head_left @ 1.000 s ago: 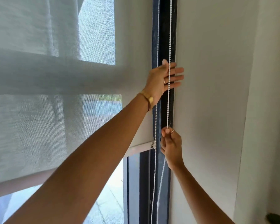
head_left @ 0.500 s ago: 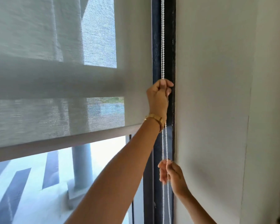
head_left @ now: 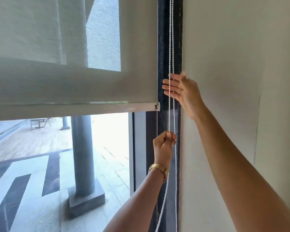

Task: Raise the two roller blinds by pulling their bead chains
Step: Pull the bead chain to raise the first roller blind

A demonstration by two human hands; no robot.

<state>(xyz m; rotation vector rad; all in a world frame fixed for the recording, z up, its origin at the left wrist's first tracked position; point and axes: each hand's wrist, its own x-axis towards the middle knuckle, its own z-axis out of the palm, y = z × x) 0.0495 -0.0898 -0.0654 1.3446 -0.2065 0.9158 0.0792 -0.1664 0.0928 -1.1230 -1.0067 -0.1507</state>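
A grey mesh roller blind (head_left: 74, 47) covers the upper window; its bottom rail (head_left: 90, 108) hangs level about halfway down the glass. The white bead chain (head_left: 171, 39) runs as a loop down the dark window frame at the blind's right edge. My left hand (head_left: 164, 144), with a gold bracelet on the wrist, is closed in a fist around one strand of the chain, below the rail. My right hand (head_left: 182, 91) is higher up, fingers spread flat behind the chain, touching it but not gripping. Only one blind is in view.
A plain white wall (head_left: 233, 81) stands right beside the chain. The dark window frame (head_left: 164, 47) runs vertically between blind and wall. Through the glass I see a grey pillar (head_left: 83, 156) and a paved terrace.
My left hand has pulled the chain down from above the rail to below it. My right hand let go low down and rose, open, to the chain higher up. The blind's rail sits higher.
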